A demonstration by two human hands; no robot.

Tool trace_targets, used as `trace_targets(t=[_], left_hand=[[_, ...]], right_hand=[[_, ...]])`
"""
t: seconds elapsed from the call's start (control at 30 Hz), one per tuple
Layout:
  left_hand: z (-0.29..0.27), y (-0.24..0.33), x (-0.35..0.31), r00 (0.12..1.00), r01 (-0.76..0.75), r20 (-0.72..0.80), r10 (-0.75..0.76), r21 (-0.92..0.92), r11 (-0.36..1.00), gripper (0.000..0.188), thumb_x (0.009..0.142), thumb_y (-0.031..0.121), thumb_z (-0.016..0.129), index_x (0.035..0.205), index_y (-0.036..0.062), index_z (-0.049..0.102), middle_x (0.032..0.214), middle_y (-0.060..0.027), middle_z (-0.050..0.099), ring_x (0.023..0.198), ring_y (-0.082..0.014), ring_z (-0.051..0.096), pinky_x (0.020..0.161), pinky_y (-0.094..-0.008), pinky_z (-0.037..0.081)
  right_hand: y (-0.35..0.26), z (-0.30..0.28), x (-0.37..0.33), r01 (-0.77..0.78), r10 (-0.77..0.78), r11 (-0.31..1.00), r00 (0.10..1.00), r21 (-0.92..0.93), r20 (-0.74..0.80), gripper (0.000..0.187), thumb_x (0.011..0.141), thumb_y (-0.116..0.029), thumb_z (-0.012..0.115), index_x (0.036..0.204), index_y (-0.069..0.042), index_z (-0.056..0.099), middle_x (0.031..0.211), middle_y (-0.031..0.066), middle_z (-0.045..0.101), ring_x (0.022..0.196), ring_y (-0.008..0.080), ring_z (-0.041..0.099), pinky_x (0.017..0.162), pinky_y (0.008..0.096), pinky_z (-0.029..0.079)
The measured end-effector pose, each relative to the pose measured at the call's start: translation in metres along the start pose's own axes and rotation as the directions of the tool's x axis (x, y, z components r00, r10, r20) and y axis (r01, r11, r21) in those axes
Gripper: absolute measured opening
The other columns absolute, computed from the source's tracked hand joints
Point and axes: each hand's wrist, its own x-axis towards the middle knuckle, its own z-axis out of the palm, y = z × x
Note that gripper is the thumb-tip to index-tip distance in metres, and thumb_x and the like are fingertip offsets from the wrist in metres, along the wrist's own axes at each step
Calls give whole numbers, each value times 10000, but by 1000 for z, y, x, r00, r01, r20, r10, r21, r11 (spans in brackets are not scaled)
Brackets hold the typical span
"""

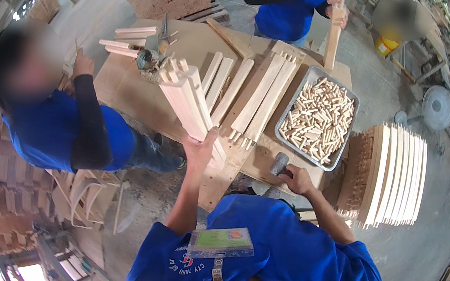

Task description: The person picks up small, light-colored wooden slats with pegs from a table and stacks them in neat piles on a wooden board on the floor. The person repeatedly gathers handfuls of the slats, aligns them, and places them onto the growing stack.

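Note:
My left hand [198, 149] is wrapped round the near end of some pale wooden slats [187, 103], held tilted over the table, with dowels standing out of their far end. In my right hand [297, 180] is a hammer [280, 163] with a thick grey head, just above the table's near edge; its handle is mostly hidden by my fingers. Between my hands and the far side, a pair of doweled slats [263, 97] lies side by side on a board. To their right stands a grey tray [281, 127] heaped with loose wooden dowels [318, 119].
More slats [232, 89] lie on the cardboard-covered table [121, 75]. A co-worker at the left [76, 124] and another across the table [285, 10], holding a wooden piece [333, 37], stand close. Stacked curved slats [391, 177] rise at the right, near a fan [439, 106].

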Motion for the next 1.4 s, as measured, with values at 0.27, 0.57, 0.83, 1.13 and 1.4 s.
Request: trace_targets(t=[0.27, 0.57, 0.83, 1.13, 1.4], left_hand=[[10, 54, 7, 994, 94, 60, -92, -38, 995, 301, 891, 6, 798, 1160, -94, 707, 1074, -90, 722, 914, -144, 662, 837, -299, 544], [83, 82, 4, 885, -193, 465, -1, 370, 909, 475, 834, 72, 845, 1231, -87, 639, 1071, -149, 732, 949, -262, 723, 867, -391, 569], [184, 93, -31, -167, -898, 897, 409, -310, 313, 418, 832, 277, 750, 1209, 113, 681, 993, -109, 648, 927, -334, 641, 825, -472, 489], [285, 110, -125, -690, -618, 578, 436, -784, 62, 384, 843, 178, 702, 1223, 141, 658, 1016, -75, 611, 957, -269, 625, 906, -457, 470], [341, 125, -206, -823, -461, 391, 413, -884, -81, 405, 857, 156, 726, 1256, 178, 661, 1125, -43, 616, 1122, -255, 623, 1142, -521, 382]], right_hand=[[9, 26, 26, 72, -147, 936, 969, -345, -198, 177, 933, -252, 680, 1023, -107, 728, 1168, 133, 707, 1090, 349, 685, 915, 481, 566], [-10, 19, -39, -168, 177, 984, 921, 58, -347, 212, 946, -224, 670, 1121, -121, 733, 1126, 165, 718, 1067, 393, 698, 903, 500, 563], [-8, -13, -186, 12, 689, 425, 645, 905, -331, 358, 1097, -405, 601, 1226, -91, 717, 953, 28, 733, 821, 105, 691, 699, 273, 570], [-49, -58, -279, 269, 289, 391, 872, 880, -395, 654, 1077, -453, 613, 1548, -18, 488, 1449, 121, 607, 1284, 168, 579, 1109, 343, 461], [-37, -48, -310, 438, 299, 159, 833, 885, -466, 807, 866, -303, 891, 1492, -22, 466, 1239, 74, 647, 1132, 149, 632, 973, 333, 554]])
